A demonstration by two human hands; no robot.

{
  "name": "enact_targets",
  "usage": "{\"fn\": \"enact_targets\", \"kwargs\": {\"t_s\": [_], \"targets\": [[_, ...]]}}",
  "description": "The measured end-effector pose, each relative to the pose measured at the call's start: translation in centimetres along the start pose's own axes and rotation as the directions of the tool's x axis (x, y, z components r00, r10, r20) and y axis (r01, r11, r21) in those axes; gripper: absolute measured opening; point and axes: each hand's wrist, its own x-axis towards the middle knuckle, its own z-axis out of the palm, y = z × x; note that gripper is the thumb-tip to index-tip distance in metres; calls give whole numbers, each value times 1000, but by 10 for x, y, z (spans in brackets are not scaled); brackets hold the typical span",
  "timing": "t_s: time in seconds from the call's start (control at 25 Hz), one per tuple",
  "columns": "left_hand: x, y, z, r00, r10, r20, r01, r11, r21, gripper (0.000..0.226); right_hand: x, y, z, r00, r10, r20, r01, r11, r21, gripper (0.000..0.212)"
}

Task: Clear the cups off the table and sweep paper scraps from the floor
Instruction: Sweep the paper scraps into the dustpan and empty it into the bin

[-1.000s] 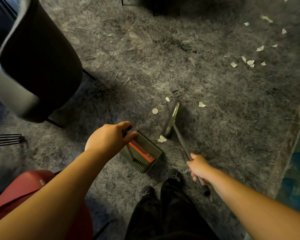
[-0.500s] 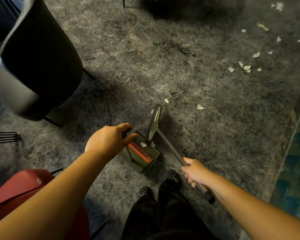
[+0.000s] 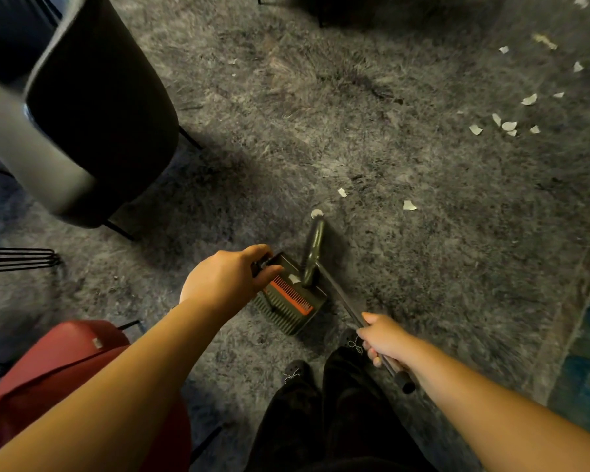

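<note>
Three paper scraps lie just beyond our hands on the grey carpet: a round scrap (image 3: 316, 213) touching the far tip of the broom head (image 3: 313, 252), a small scrap (image 3: 342, 192) a little farther out, and a third scrap (image 3: 409, 205) off to the right of it. Our left hand (image 3: 227, 279) is curled round the dustpan handle, tilting the dustpan (image 3: 292, 296) so that its mouth faces up and to the right; one white scrap (image 3: 294, 278) lies inside it, beside the orange comb. Our right hand (image 3: 384, 338) grips the broom shaft (image 3: 343, 299) near its upper end. The broom head's long axis runs away from us, its near end touching the dustpan's lip. The nearest loose scraps thus lie forward of both hands, nearer the right, in line with the head; we judge that the next stroke must reach past them and draw back toward the dustpan. A larger scatter of scraps (image 3: 508, 125) lies well apart, far forward and right. No cups or table are in view.
</note>
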Motion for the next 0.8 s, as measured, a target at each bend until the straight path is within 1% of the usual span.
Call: {"fn": "enact_targets", "kwargs": {"t_s": [0.16,0.36,0.52,0.68,0.8], "targets": [[0,-8,-7,1000,-28,9,28,999,-27,50,-19,-4,-13,1000,-11,9,10,994,110,52],[0,-10,-10,998,-54,23,55,997,-50,51,-46,-17,-41,996,-58,-68,67,986,152,56],[3,-11,-17,986,-166,-9,164,981,-102,51,-52,-21,-69,989,-89,-120,111,975,193,57],[29,-5,-27,973,-226,-45,217,964,-153,48,-50,-27,-93,984,-113,-141,142,967,213,49],[64,3,-35,970,-232,-65,219,961,-171,47,-44,-38,-113,980,-109,-164,145,963,227,55]]}}
